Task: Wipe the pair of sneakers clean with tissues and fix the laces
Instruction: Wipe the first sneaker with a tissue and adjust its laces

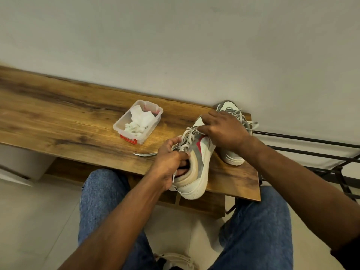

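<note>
Now both arms reach forward — left hand [169,160] pinches laces [186,142], right hand [224,129] grips the sneaker [196,172].

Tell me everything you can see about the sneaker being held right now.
The held sneaker is white with grey suede-like panels, a red side accent and a thick off-white sole. It sits tipped on the wooden table's near edge, heel toward the camera. The left hand pinches its laces by the collar; the right hand rests over its toe. One lace end trails left on the table.
</note>
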